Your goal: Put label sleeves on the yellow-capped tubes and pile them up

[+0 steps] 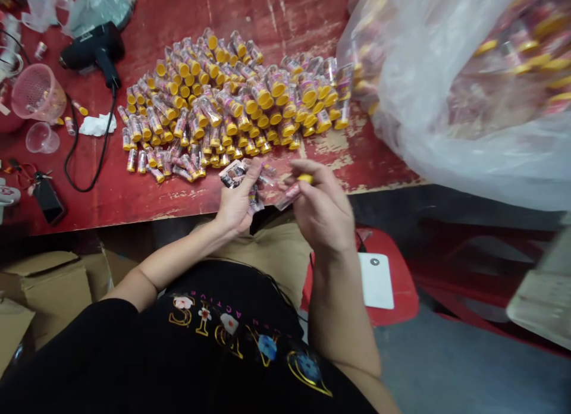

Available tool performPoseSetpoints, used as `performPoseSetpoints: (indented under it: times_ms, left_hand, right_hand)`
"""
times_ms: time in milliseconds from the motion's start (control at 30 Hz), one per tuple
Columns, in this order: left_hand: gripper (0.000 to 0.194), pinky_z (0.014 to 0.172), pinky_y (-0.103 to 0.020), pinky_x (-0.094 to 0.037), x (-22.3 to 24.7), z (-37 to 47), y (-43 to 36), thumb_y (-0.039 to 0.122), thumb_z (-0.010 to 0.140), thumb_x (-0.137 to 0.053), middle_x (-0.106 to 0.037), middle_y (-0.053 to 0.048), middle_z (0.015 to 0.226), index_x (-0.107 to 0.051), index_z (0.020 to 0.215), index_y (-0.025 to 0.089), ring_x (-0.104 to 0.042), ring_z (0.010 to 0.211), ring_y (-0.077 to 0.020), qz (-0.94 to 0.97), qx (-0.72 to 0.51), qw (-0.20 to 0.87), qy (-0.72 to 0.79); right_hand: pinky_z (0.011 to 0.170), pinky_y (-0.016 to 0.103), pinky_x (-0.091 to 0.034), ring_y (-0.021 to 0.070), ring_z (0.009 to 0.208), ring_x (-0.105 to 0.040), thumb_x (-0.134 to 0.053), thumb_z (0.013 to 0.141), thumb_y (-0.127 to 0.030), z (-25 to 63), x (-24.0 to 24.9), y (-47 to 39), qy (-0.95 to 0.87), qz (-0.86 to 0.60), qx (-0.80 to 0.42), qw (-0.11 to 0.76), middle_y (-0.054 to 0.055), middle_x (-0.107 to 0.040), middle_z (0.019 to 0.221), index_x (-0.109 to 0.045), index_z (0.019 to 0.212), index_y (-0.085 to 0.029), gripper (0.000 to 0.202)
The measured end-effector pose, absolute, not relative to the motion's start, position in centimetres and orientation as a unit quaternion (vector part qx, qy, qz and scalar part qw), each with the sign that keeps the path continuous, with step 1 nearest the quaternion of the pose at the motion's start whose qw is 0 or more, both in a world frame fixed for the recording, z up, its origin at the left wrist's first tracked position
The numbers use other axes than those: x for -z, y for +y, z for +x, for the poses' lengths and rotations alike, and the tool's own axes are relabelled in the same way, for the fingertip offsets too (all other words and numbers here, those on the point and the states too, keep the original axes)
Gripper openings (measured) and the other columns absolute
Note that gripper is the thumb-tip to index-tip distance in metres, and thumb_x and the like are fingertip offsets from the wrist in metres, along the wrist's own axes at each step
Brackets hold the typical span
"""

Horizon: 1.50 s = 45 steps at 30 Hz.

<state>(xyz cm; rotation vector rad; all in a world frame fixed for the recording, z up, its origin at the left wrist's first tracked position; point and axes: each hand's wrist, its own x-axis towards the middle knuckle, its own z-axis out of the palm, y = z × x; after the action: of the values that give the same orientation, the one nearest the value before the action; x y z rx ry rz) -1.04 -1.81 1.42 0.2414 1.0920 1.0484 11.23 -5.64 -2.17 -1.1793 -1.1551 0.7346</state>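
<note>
My left hand (238, 203) is closed on a bunch of printed plastic wrappers (234, 173), thumb on top, at the table's front edge. Close to its right, my right hand (325, 206) pinches a small clear tube with a yellow cap (292, 191); the tube tilts down and left toward the wrappers. Whether the tube touches them I cannot tell. Just beyond both hands spreads a large pile of similar yellow-capped tubes (232, 107), mostly lying with their caps toward me.
On the red table (303, 15) lie a black heat gun (96, 51) with its cord, a pink basket (39, 93), a clear cup (42, 138) and a black key fob (48, 197). A big plastic bag (414, 104) of tubes bulges at right. A red stool (401, 283) holds a white flat device (377, 280).
</note>
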Motion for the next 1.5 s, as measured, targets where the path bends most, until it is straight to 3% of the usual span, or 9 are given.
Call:
performPoseSetpoints:
  times_ms: [67, 167, 400, 567, 767, 933, 1033, 1167, 1500]
  left_hand:
    - [0.04, 0.053, -0.019, -0.043, -1.6, -1.2, -1.7, 0.037, 0.067, -0.094, -0.062, 0.008, 0.069, -0.064, 0.084, 0.017, -0.054, 0.055, -0.004, 0.096, -0.458, 0.737, 0.487]
    - [0.037, 0.05, -0.018, -0.042, -1.9, -1.4, -2.0, 0.032, 0.069, -0.093, -0.061, 0.007, 0.068, -0.063, 0.083, 0.017, -0.055, 0.054, -0.0041, 0.081, -0.441, 0.758, 0.473]
    - [0.027, 0.051, -0.018, -0.045, -2.4, -1.2, -3.3, 0.034, 0.081, -0.085, -0.065, 0.003, 0.072, -0.065, 0.085, 0.016, -0.058, 0.056, -0.0043, 0.082, -0.383, 0.797, 0.459]
    - [0.031, 0.069, -0.026, -0.058, -2.3, -1.3, -3.5, 0.037, 0.079, -0.086, -0.074, -0.002, 0.087, -0.069, 0.093, 0.017, -0.073, 0.079, -0.0149, 0.103, -0.369, 0.794, 0.471]
    - [0.048, 0.081, -0.033, -0.061, -2.1, -1.5, -3.4, 0.04, 0.064, -0.095, -0.073, -0.001, 0.086, -0.066, 0.093, 0.016, -0.073, 0.082, -0.017, 0.151, -0.412, 0.773, 0.458]
    - [0.05, 0.076, -0.026, -0.057, -1.7, -1.5, -4.1, 0.047, 0.061, -0.095, -0.071, 0.0, 0.083, -0.066, 0.087, 0.016, -0.066, 0.073, -0.0108, 0.177, -0.419, 0.764, 0.457]
    - [0.054, 0.071, -0.024, -0.055, -1.6, -1.5, -4.6, 0.05, 0.057, -0.096, -0.069, 0.002, 0.08, -0.066, 0.086, 0.017, -0.064, 0.069, -0.0091, 0.193, -0.421, 0.764, 0.449]
    - [0.061, 0.062, -0.024, -0.053, -1.5, -2.0, -4.9, 0.056, 0.051, -0.096, -0.066, 0.004, 0.074, -0.066, 0.087, 0.017, -0.059, 0.062, -0.0081, 0.214, -0.412, 0.765, 0.447]
    - [0.064, 0.061, -0.025, -0.055, -1.2, -3.1, -4.2, 0.054, 0.049, -0.097, -0.071, 0.002, 0.082, -0.068, 0.093, 0.018, -0.065, 0.068, -0.0109, 0.202, -0.409, 0.748, 0.481]
  right_hand:
    - [0.094, 0.04, -0.061, 0.0181, 0.099, -0.072, -0.062, 0.098, -0.038, 11.5, 2.1, -6.6, -0.469, -0.481, -0.337, 0.659, 0.005, -0.068, 0.117, -0.063, 0.134, -0.032, 0.037]
    - [0.103, 0.048, -0.059, 0.0208, 0.105, -0.072, -0.066, 0.096, -0.029, 11.5, 2.0, -7.3, -0.453, -0.474, -0.276, 0.703, 0.005, -0.067, 0.115, -0.063, 0.132, -0.035, 0.037]
    - [0.092, 0.043, -0.062, 0.0199, 0.095, -0.072, -0.074, 0.091, -0.034, 9.7, 2.4, -6.8, -0.408, -0.518, -0.104, 0.745, 0.003, -0.065, 0.102, -0.066, 0.116, -0.028, 0.027]
    - [0.07, 0.033, -0.061, 0.0198, 0.088, -0.067, -0.088, 0.077, -0.036, 9.1, 2.0, -8.5, -0.409, -0.582, 0.012, 0.703, 0.006, -0.062, 0.098, -0.076, 0.104, -0.026, 0.031]
    - [0.091, 0.041, -0.061, 0.0218, 0.103, -0.071, -0.069, 0.092, -0.016, 10.1, 1.3, -11.0, -0.556, -0.564, -0.056, 0.609, 0.007, -0.072, 0.115, -0.073, 0.13, -0.033, 0.043]
    - [0.08, 0.037, -0.065, 0.0222, 0.104, -0.071, -0.079, 0.085, -0.023, 10.2, 1.1, -11.0, -0.572, -0.542, -0.127, 0.602, 0.007, -0.072, 0.122, -0.069, 0.135, -0.035, 0.052]
    - [0.083, 0.035, -0.064, 0.0199, 0.097, -0.073, -0.079, 0.085, -0.021, 9.5, 1.0, -10.4, -0.543, -0.546, -0.131, 0.625, 0.005, -0.076, 0.11, -0.075, 0.126, -0.033, 0.042]
    - [0.07, 0.029, -0.061, 0.0146, 0.079, -0.071, -0.083, 0.08, -0.015, 8.6, 0.6, -9.9, -0.483, -0.558, -0.127, 0.663, 0.002, -0.075, 0.089, -0.082, 0.109, -0.031, 0.032]
    - [0.073, 0.029, -0.06, 0.0145, 0.08, -0.072, -0.077, 0.085, -0.012, 8.1, 0.9, -8.9, -0.526, -0.57, -0.094, 0.624, 0.002, -0.077, 0.091, -0.081, 0.109, -0.028, 0.029]
